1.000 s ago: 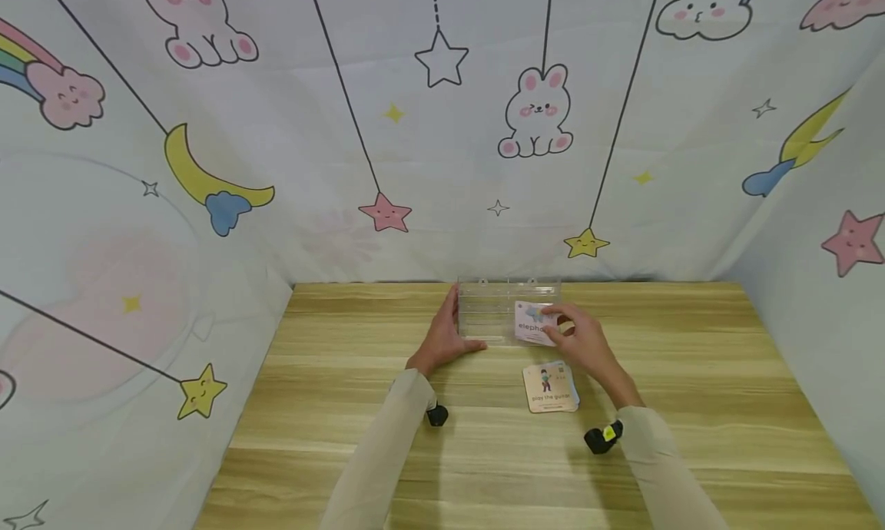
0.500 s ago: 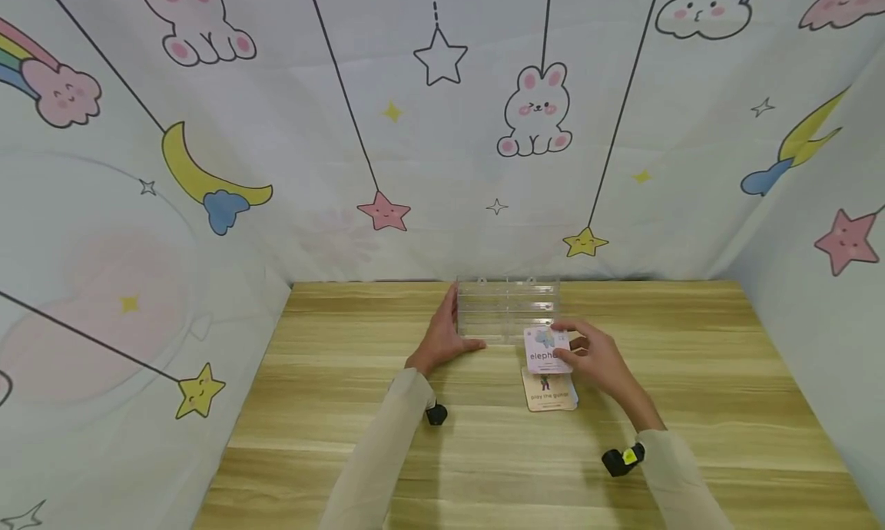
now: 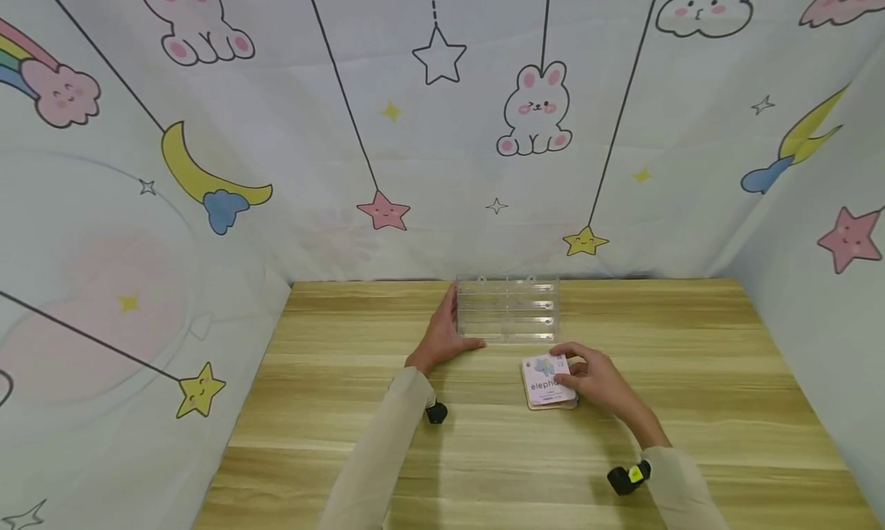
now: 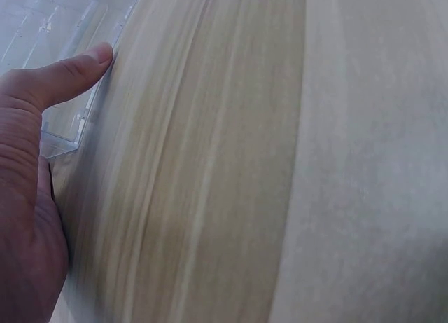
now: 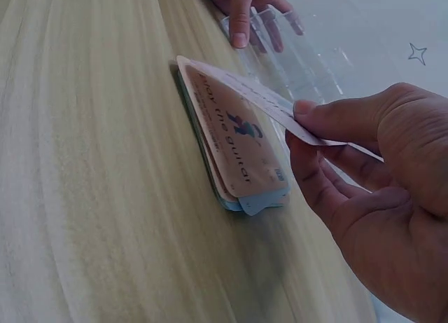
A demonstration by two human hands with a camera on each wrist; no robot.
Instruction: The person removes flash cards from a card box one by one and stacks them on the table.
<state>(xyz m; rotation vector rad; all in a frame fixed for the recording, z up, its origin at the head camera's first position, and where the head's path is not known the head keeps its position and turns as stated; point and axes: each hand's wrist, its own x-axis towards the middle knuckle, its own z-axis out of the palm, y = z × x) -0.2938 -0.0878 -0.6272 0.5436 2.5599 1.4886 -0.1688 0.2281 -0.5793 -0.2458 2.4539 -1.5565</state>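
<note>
A pinkish flash card (image 3: 546,392) with an elephant picture is pinched between the thumb and fingers of my right hand (image 3: 601,380). In the right wrist view this card (image 5: 269,106) slants above a stack of flash cards (image 5: 231,137), its far edge right at the top one, which reads "play the guitar". From above it covers nearly the whole stack. My left hand (image 3: 442,339) holds the left front corner of a clear plastic case (image 3: 508,311) with rows of compartments. Its thumb lies along the front edge and its fingers along the left side.
The case stands at the back of the wood-grain table (image 3: 346,407), close to a white cloth backdrop (image 3: 442,146) printed with stars, moons and rabbits. Cloth also hangs at the left and right sides. A small black camera sits at each wrist.
My right hand has drawn the elephant card from over the case's right half back toward me, down over the card stack. The left hand and the case have stayed in place.
</note>
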